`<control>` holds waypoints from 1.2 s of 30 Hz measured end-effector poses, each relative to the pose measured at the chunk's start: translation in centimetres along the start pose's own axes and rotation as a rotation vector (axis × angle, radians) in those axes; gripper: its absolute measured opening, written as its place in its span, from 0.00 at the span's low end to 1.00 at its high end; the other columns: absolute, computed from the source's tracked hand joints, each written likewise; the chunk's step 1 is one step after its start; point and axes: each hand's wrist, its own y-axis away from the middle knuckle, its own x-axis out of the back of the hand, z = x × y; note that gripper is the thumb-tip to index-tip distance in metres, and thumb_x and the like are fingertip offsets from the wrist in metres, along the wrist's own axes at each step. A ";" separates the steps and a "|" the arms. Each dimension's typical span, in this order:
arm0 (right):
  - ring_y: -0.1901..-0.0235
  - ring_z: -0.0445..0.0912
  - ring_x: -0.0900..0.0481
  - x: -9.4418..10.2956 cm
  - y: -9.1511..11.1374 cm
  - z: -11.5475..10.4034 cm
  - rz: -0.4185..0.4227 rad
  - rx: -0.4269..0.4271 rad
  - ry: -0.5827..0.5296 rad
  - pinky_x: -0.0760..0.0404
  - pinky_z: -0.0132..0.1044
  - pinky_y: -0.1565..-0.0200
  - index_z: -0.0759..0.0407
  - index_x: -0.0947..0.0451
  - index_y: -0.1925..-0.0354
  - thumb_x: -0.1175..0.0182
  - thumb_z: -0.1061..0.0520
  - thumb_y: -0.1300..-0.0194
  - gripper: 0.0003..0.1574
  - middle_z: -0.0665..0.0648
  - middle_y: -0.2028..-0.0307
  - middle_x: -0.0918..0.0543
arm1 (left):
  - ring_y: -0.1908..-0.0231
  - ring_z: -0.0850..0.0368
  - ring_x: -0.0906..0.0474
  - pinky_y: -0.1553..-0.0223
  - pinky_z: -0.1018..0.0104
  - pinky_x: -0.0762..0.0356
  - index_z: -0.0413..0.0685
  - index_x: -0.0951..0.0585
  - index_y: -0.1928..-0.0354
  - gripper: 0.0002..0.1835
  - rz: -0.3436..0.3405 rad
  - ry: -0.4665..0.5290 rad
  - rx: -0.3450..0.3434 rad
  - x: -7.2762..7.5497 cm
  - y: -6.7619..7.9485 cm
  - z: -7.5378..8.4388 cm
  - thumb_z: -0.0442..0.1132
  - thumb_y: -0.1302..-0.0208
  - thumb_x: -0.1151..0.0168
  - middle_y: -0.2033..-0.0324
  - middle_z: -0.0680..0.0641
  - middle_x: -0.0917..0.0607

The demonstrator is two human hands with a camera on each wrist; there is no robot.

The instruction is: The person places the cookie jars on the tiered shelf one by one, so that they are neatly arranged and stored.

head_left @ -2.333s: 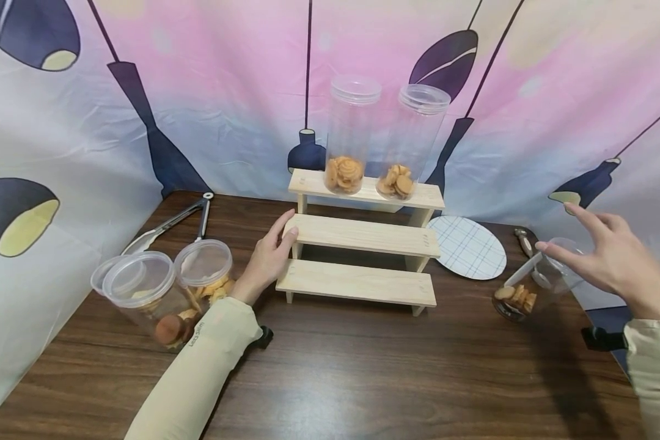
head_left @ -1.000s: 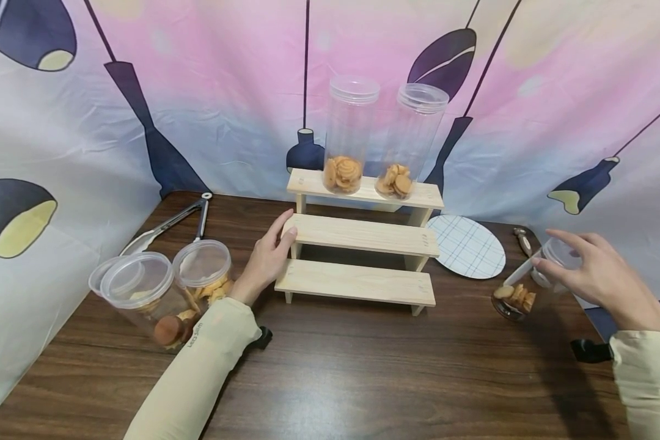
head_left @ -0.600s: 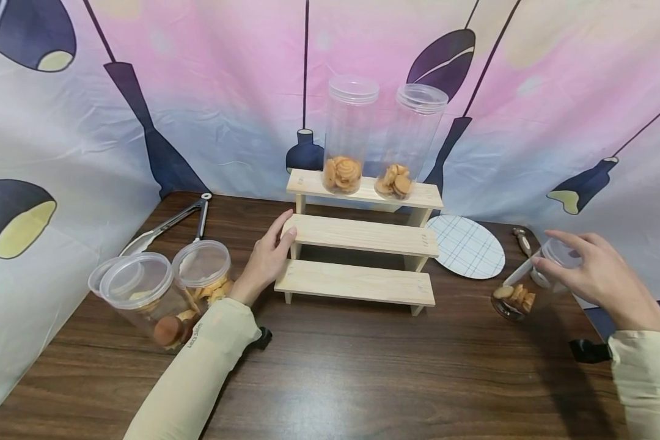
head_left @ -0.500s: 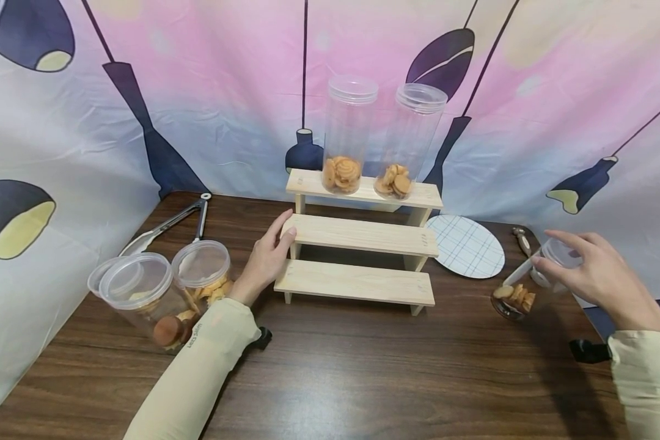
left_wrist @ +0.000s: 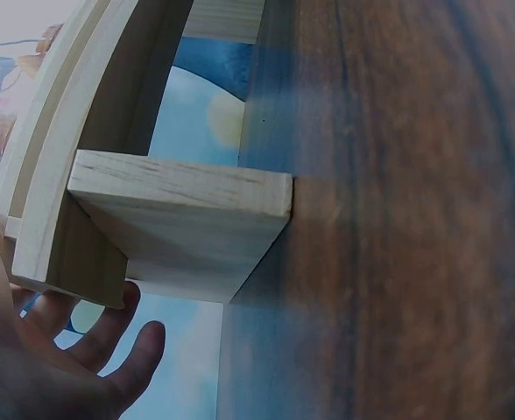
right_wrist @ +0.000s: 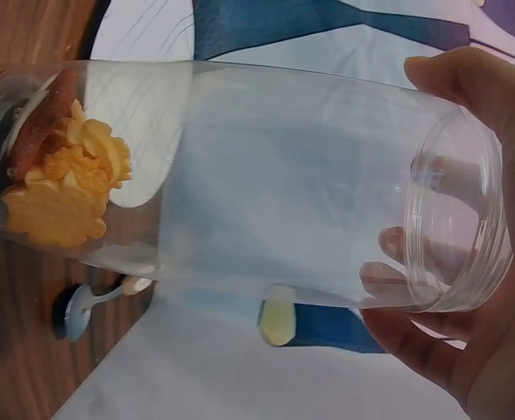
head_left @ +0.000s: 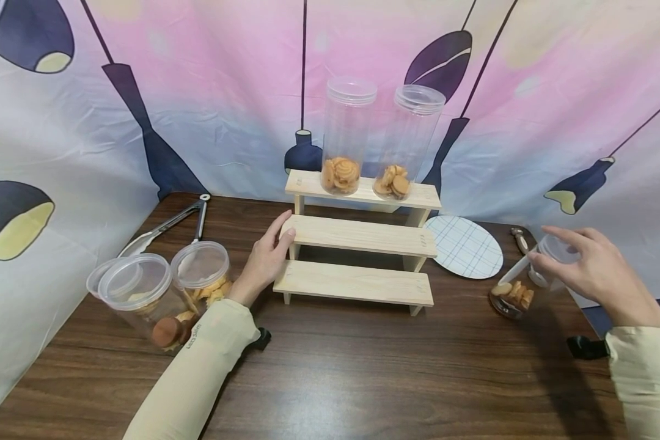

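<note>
Right hand (head_left: pixel 605 266), fingers clamped high on the cookie jar (right_wrist: pixel 284 175), sensibly: likely light, stiff, slippery. Left hand (head_left: pixel 264 258) grips the wooden riser (head_left: pixel 357 236).

Head view: high, farthest back, facing forward and down over wooden stand (head_left: pixel 357 235), left hand (head_left: pixel 265 255) and right hand (head_left: pixel 599 266); left wrist view: close, rolled sideways, facing the backdrop (head_left: pixel 225 91), sharing stand and left hand with head view; right wrist view: close, likewise set, sharing jar (right_wrist: pixel 266 184), plate (head_left: pixel 466 247) and right hand.
</note>
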 end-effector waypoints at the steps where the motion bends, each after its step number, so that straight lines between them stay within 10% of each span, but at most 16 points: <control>1: 0.54 0.70 0.29 0.2 0.0 -0.1 0.007 0.010 -0.003 0.30 0.65 0.65 0.64 0.34 0.30 0.36 0.37 0.35 0.47 0.80 0.44 0.36 | 0.32 0.41 0.33 0.35 0.39 0.36 0.76 0.43 0.24 0.30 -0.001 0.000 -0.001 0.0 0.0 0.0 0.66 0.25 0.60 0.28 0.45 0.32; 36: 0.55 0.54 0.27 7.2 -5.5 -15.8 0.057 0.300 -0.126 0.32 0.50 0.57 0.42 0.29 0.30 0.34 0.38 0.37 0.39 0.61 0.46 0.25 | 0.32 0.42 0.33 0.35 0.39 0.37 0.79 0.44 0.24 0.30 -0.011 0.015 -0.009 0.1 -0.2 -0.2 0.66 0.25 0.60 0.28 0.45 0.32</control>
